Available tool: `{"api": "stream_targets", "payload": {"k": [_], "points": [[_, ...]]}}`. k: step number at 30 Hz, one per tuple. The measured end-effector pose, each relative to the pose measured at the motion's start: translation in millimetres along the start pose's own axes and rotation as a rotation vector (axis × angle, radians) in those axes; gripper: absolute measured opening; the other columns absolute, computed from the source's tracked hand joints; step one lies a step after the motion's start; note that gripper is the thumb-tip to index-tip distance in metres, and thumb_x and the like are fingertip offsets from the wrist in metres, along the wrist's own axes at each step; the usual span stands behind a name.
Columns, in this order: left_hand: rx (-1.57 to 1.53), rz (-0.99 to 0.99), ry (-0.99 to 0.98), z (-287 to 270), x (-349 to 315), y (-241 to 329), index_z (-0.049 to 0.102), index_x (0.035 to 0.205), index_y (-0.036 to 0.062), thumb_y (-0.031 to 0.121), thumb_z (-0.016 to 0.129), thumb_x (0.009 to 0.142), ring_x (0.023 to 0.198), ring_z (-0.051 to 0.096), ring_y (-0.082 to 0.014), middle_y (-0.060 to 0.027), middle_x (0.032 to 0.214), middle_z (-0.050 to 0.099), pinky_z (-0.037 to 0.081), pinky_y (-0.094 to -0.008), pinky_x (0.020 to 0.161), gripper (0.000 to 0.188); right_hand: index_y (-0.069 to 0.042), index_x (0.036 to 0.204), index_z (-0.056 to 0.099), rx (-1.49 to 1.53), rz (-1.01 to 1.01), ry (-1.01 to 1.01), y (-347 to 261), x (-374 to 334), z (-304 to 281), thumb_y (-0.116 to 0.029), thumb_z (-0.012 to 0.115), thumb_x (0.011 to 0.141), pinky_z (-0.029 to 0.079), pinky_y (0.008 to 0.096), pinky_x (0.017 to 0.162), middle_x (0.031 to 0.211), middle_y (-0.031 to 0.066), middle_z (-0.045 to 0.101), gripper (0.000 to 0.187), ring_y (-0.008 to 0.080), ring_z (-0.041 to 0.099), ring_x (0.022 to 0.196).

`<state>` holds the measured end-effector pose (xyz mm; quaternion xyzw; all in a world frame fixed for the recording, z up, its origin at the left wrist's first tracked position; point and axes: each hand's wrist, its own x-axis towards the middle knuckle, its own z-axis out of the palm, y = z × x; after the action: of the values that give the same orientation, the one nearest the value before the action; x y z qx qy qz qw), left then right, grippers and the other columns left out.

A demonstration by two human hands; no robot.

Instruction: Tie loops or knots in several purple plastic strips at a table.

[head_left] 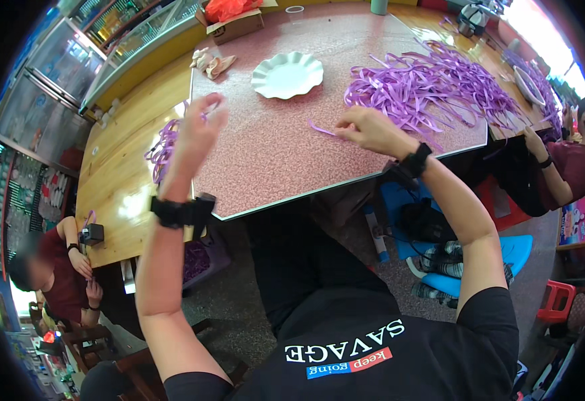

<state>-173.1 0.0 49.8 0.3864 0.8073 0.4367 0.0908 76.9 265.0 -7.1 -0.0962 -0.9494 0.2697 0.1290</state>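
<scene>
My right hand (374, 131) is over the middle of the pink speckled table (272, 160), its thumb and fingers pinched on one end of a purple ribbon (320, 129). Just beyond it spreads a large tangled heap of purple ribbons (412, 90). My left hand (201, 130) is raised over the table's left edge, its fingers smeared by motion. A trace of purple shows by those fingers, but whether they hold it I cannot make out. Below and left of this hand lies a smaller bunch of purple ribbons (163, 152).
A white scalloped plate (287, 75) sits farther back, with a crumpled beige cloth (213, 63) to its left. A cardboard box (235, 27) holds a red bag. Co-workers sit left and right. A blue chair (499, 264) stands at my right.
</scene>
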Motion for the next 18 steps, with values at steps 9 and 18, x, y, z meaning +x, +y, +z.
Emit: {"api": "stream_targets", "payload": {"k": [9, 18], "points": [[0.149, 0.639, 0.017, 129.2, -46.4, 27.3, 0.060, 0.121, 0.0028, 0.013, 0.057, 0.097, 0.102, 0.064, -0.0264, -0.0143, 0.109, 0.068, 0.051, -0.0374, 0.085, 0.027, -0.001, 0.089, 0.064, 0.149, -0.388, 0.121, -25.3, 8.9, 29.9, -0.007, 0.066, 0.085, 0.051, 0.0351, 0.075, 0.093, 0.0108, 0.064, 0.007, 0.0236, 0.065, 0.086], [-0.276, 0.227, -0.378, 120.5, -53.1, 30.4, 0.063, 0.105, -0.0001, 0.016, 0.049, 0.103, 0.081, 0.062, -0.0140, -0.0068, 0.084, 0.064, 0.049, -0.0293, 0.076, 0.021, 0.003, 0.100, 0.066, 0.461, -0.004, -0.021, -37.9, -8.3, -3.6, -0.011, 0.063, 0.093, 0.051, 0.0268, 0.063, 0.077, 0.0076, 0.067, 0.016, 0.0111, 0.065, 0.072]]}}
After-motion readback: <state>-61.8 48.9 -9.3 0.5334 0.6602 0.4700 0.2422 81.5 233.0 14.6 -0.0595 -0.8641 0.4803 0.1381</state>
